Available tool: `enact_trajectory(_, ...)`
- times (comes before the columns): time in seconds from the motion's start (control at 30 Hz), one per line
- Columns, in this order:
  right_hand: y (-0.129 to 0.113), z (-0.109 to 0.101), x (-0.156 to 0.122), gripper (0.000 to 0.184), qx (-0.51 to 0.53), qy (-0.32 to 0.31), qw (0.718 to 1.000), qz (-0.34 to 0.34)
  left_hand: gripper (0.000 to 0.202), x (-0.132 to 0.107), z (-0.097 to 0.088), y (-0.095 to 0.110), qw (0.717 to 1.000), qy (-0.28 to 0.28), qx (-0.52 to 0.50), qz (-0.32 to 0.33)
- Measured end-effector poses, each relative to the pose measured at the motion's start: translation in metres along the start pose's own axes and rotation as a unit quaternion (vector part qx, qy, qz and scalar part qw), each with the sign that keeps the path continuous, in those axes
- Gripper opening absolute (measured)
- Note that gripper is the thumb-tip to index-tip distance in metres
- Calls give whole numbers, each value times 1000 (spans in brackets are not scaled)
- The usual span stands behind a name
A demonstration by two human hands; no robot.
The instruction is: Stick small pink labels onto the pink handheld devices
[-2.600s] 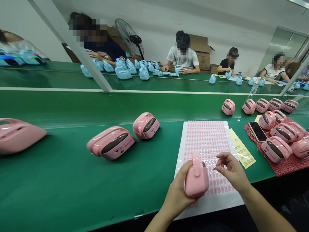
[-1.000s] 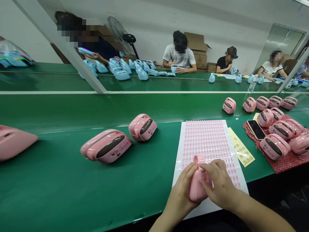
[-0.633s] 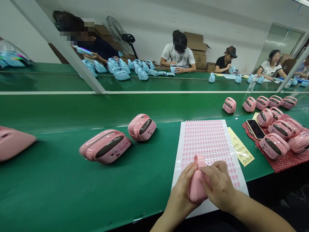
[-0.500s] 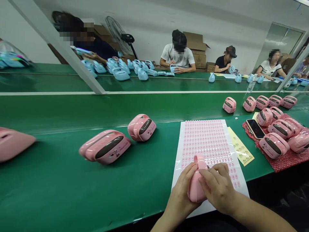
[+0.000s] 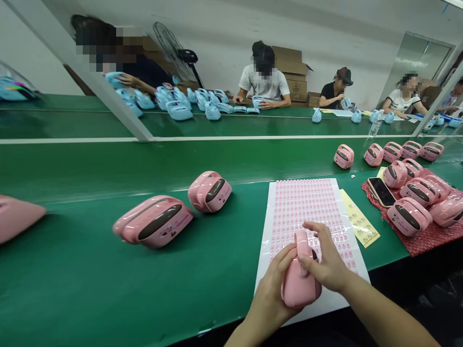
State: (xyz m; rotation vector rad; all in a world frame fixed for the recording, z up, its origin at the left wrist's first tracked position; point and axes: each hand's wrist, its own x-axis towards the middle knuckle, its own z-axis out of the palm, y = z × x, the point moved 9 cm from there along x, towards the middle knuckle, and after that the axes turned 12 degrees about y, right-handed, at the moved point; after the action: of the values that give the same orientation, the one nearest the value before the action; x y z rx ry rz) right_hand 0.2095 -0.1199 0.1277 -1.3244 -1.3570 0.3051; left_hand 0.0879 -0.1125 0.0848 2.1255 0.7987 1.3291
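My left hand [image 5: 272, 284] is wrapped round a pink toy case [image 5: 298, 284], held on end above the near edge of a white sticker sheet [image 5: 285, 202]. My right hand [image 5: 324, 260] grips the case's top handle from the right, thumb pressed on it, fingers curled. The sheet carries rows of small pink oval stickers and lies flat on the green table [image 5: 90, 270]. Nothing else is in either hand that I can see.
Two pink cases [image 5: 154, 226] [image 5: 210, 191] lie to the left, another at the far left edge [image 5: 18, 217]. Several more sit on a red cloth [image 5: 427, 241] at right beside a phone [image 5: 381, 192] and a yellow label strip [image 5: 360, 224]. Workers across handle blue cases [image 5: 179, 110].
My right hand went from picking at the sheet to pressing on the case, then slid up to its handle. The case has tipped slightly and the view shifted left.
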Motion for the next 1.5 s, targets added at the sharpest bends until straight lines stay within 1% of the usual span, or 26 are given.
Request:
enact_trajectory(0.07, 17, 4, 8, 49, 16, -36, 998, 48, 87, -2, 3, -5, 1000, -6, -11, -20)
enact_trajectory(0.13, 32, 11, 14, 49, 49, -103, 989, 89, 90, -3, 5, -6, 999, -18, -18, -37)
enact_trajectory(0.23, 49, 26, 16, 45, 103, -226, 960, 127, 93, -1, 4, 1, 998, -20, -47, -31)
enact_trajectory(0.27, 54, 29, 15, 44, 114, -255, 950, 138, 93, 0, 5, 3, 997, -24, -62, -33)
enact_trajectory(0.33, 65, 33, 13, 40, 122, -279, 936, 174, 95, 0, 8, 3, 994, -44, -89, -52)
enact_trajectory(0.4, 79, 33, 11, 36, 117, -268, 928, 231, 98, 2, 9, 0, 993, -47, -94, -61)
enact_trajectory(0.47, 92, 29, 17, 34, 96, -226, 929, 278, 95, 8, 5, -5, 996, -23, -63, -52)
enact_trajectory(0.5, 97, 24, 24, 33, 78, -192, 935, 288, 90, 12, 1, -9, 998, -3, -40, -43)
enact_trajectory(0.57, 103, 11, 50, 32, 37, -109, 953, 279, 77, 17, -7, -21, 999, 31, 10, -39)
enact_trajectory(0.63, 107, 0, 85, 29, 2, -32, 966, 256, 65, 18, -12, -39, 996, 36, 59, -52)
enact_trajectory(0.73, 118, -7, 142, 20, -30, 47, 971, 232, 55, 5, -15, -68, 989, 1, 125, -78)
enact_trajectory(0.8, 131, -10, 177, 14, -54, 98, 967, 229, 48, -6, -18, -79, 987, -20, 135, -80)
enact_trajectory(0.83, 138, -10, 191, 14, -67, 121, 963, 231, 45, -10, -22, -83, 987, -26, 134, -85)
enact_trajectory(0.9, 152, -9, 211, 19, -89, 154, 955, 236, 39, -11, -35, -91, 985, -18, 139, -105)
enact_trajectory(0.97, 162, -5, 223, 26, -104, 166, 951, 239, 33, 0, -60, -100, 977, 33, 162, -133)
enact_trajectory(1.0, 165, -2, 226, 28, -109, 165, 951, 238, 29, 9, -77, -104, 971, 71, 176, -145)
enact_trajectory(1.07, 170, 2, 228, 29, -116, 157, 953, 232, 29, 32, -113, -113, 954, 162, 193, -165)
enact_trajectory(1.1, 172, 2, 228, 28, -119, 151, 955, 227, 31, 44, -128, -117, 947, 193, 191, -171)
enact_trajectory(1.2, 175, -3, 224, 26, -129, 131, 961, 207, 46, 82, -163, -132, 933, 254, 175, -188)
enact_trajectory(1.23, 176, -6, 222, 27, -134, 125, 962, 201, 52, 92, -174, -139, 918, 279, 187, -213)
enact_trajectory(1.27, 177, -11, 220, 27, -138, 120, 963, 196, 55, 98, -183, -148, 898, 302, 196, -252)
enact_trajectory(1.33, 180, -19, 212, 28, -149, 114, 964, 188, 55, 113, -191, -160, 887, 313, 191, -281)
enact_trajectory(1.4, 181, -24, 200, 29, -156, 106, 965, 184, 48, 122, -192, -168, 881, 318, 178, -302)
enact_trajectory(1.43, 180, -23, 192, 29, -154, 97, 967, 180, 44, 124, -190, -169, 880, 319, 168, -309)
enact_trajectory(1.5, 174, -14, 174, 29, -138, 64, 974, 167, 41, 126, -183, -167, 882, 319, 138, -318)
